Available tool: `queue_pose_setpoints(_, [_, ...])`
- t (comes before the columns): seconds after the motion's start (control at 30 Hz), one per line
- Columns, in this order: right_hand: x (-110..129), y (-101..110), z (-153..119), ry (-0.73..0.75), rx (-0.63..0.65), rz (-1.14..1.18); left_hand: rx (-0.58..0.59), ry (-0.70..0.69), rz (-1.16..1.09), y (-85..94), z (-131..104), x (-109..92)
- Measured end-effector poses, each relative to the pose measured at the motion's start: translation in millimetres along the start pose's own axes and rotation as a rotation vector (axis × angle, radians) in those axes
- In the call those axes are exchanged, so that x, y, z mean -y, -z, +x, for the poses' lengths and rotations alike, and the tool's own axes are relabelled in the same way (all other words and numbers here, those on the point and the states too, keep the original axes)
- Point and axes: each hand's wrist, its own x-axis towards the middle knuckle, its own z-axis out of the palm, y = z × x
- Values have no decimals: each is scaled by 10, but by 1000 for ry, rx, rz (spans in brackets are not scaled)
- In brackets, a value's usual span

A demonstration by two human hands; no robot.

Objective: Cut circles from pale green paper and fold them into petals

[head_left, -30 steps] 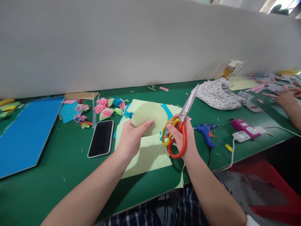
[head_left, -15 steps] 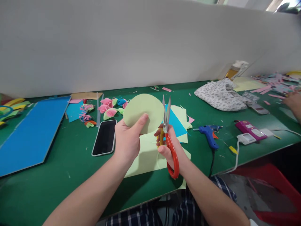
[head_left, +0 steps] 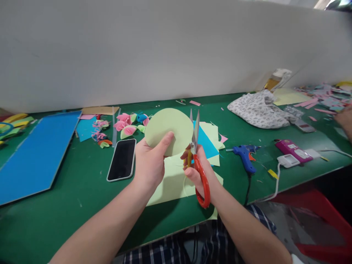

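My left hand [head_left: 152,159] pinches a round light-green paper disc [head_left: 173,123], thumb on its face and fingers hidden behind. In my right hand [head_left: 202,172] is a pair of scissors [head_left: 202,183] with red handles and a yellowish inner part. The blades point away from me, parted a little, at the right rim of the disc; I cannot tell whether they touch it. Below the hands lie light-green paper sheets [head_left: 170,187] and a blue piece of paper [head_left: 207,143] on the green table [head_left: 90,216].
To the left are a phone [head_left: 122,159], pink-and-green paper petals [head_left: 128,130] and a large blue board [head_left: 41,154]. On the right lie a blue glue gun [head_left: 244,157], a purple power strip [head_left: 293,151] and a patterned cloth [head_left: 260,110]. Another person's hand [head_left: 345,121] shows at the right edge.
Almost nothing differs. The scissor blades look slightly shifted around the disc's right rim, and the view has tilted a touch. The other person's hand has moved slightly right.
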Motion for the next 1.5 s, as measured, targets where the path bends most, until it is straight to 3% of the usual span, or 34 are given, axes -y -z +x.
queue_pose_setpoints(1.5, [162,-19,-17,-3,-77,-126,118,21,112,113,154,-152])
